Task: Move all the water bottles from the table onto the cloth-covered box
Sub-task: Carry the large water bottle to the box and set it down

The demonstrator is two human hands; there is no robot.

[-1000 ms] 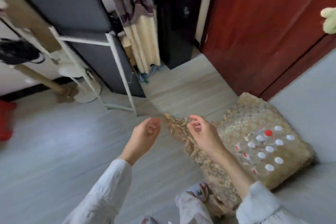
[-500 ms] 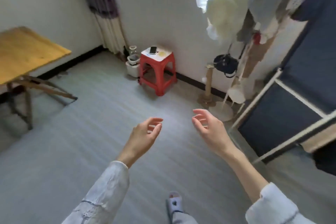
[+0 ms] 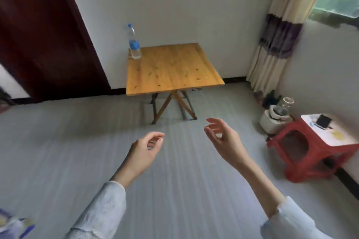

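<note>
One clear water bottle (image 3: pixel 133 43) with a blue cap and blue label stands upright on the far left corner of a small wooden folding table (image 3: pixel 174 72) against the white wall. My left hand (image 3: pixel 145 151) and my right hand (image 3: pixel 223 139) are raised over the grey floor, well short of the table. Both hold nothing, fingers loosely curled and apart. The cloth-covered box is out of view.
A dark red door (image 3: pixel 44 31) stands left of the table. At the right are a striped curtain (image 3: pixel 279 31), a white appliance (image 3: pixel 274 120) on the floor and a red plastic stool (image 3: pixel 314 145) carrying a phone. Grey floor lies between me and the table.
The view has swung from the cloth-covered box with its bottles, past the clothes rack and stool, round to the table. Both hands stayed raised and empty.
</note>
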